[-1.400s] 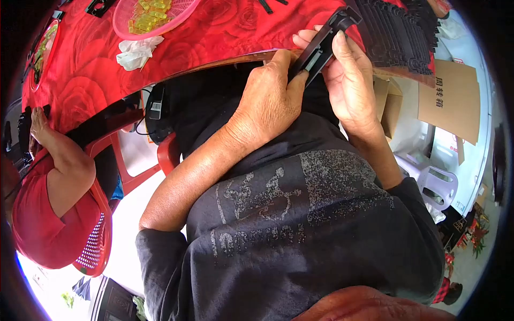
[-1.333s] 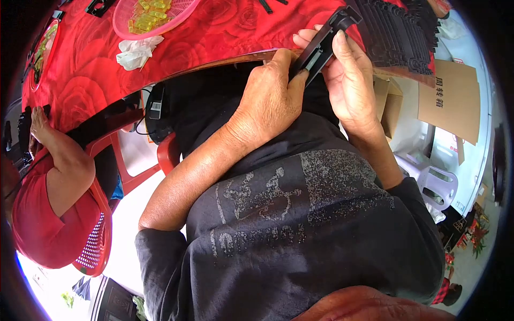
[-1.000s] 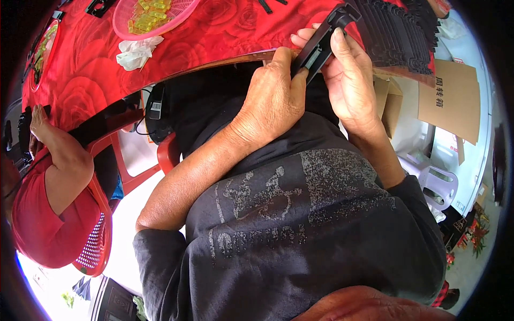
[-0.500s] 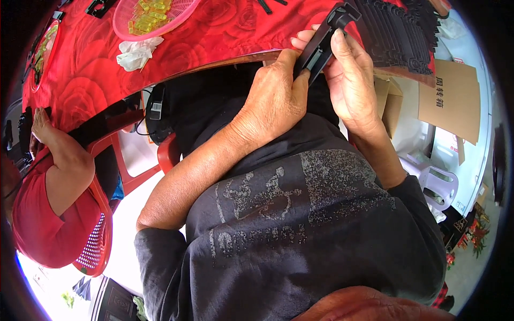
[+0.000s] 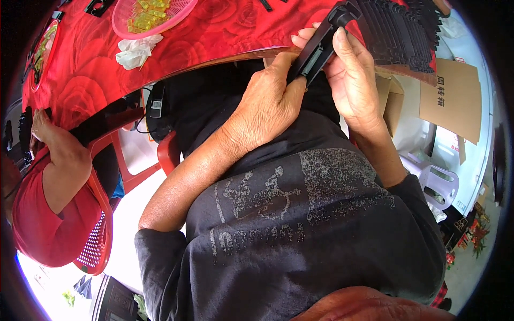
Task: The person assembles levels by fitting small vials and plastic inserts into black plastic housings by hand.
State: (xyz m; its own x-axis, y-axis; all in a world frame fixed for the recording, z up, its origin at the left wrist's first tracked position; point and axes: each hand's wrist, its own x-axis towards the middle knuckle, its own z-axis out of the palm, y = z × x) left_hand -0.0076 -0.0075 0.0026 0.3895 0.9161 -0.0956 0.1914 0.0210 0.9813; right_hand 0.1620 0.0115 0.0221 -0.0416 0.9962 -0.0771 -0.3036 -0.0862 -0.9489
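Note:
A long black plastic piece [image 5: 327, 45] is held tilted at the table's front edge, between my two hands. It has a rounded knob-like end at the top and a slot with a pale, clear strip in its lower half. My left hand [image 5: 267, 104] grips the lower end, thumb on one side and fingers on the other. My right hand [image 5: 350, 80] supports the upper part, its thumb along the near side and its fingertips showing behind. The palm side of the left hand is hidden.
On the red rose-patterned cloth [image 5: 209, 37] stand a pink basket [image 5: 119, 29] of yellow-green clear pieces and a crumpled white tissue [image 5: 137, 51]. Several black parts [image 5: 393, 35] are stacked at right. A cardboard box [image 5: 392, 104] sits below; a co-worker's arm [image 5: 67, 160] is at left.
My left hand has slid slightly down and to the left along the black piece, uncovering more of its slot. The right hand has barely moved.

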